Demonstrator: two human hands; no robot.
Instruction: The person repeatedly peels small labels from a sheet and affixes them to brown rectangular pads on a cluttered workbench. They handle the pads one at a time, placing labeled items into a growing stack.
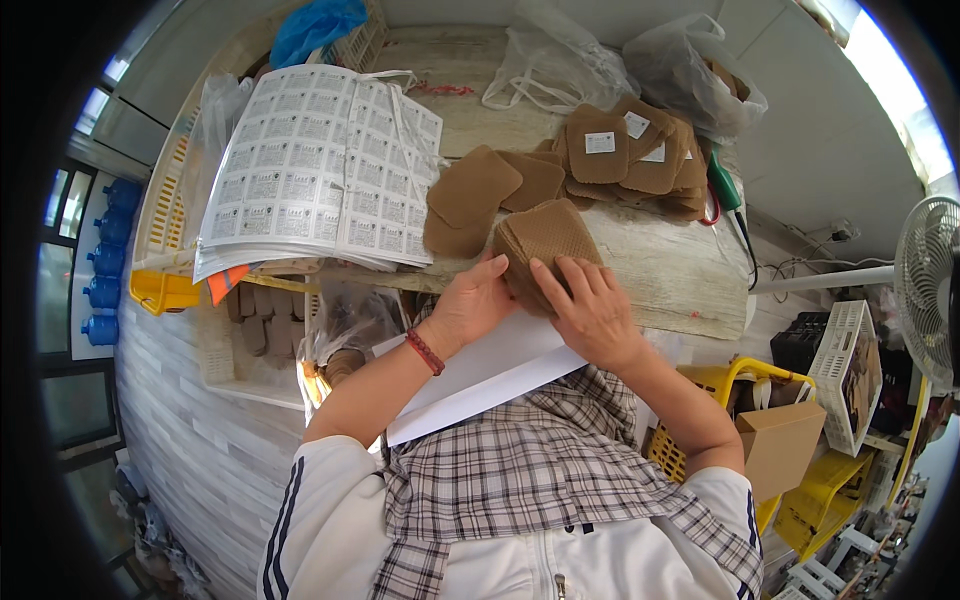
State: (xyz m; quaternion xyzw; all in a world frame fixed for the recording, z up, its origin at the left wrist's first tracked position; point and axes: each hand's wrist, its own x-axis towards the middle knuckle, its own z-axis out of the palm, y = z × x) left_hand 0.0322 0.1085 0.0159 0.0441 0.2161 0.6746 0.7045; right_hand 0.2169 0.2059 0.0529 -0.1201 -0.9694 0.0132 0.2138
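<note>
A thick stack of tan, rounded-square woven pads (545, 245) is being gripped at the near edge of the pale wooden desk (650, 275), squared up between two bare hands. The left hand (470, 305), a red beaded bracelet (425, 352) at its wrist, is being pressed against the stack's left side, though how its fingers are lying cannot be told from here. The right hand (592, 308) is being laid over the stack's near face, its fingers spread apart and curled onto the pads. A white sheet (490, 375) is being kept on the lap just below the desk edge. Further loose tan pads (475, 190) are lying fanned toward the desk's middle, with labelled ones (610, 150) heaped behind them and printed label sheets (320, 165) at the left end. For a clean stack, even pressure from both sides is being called for, so that no pad is being pushed out at a corner.
</note>
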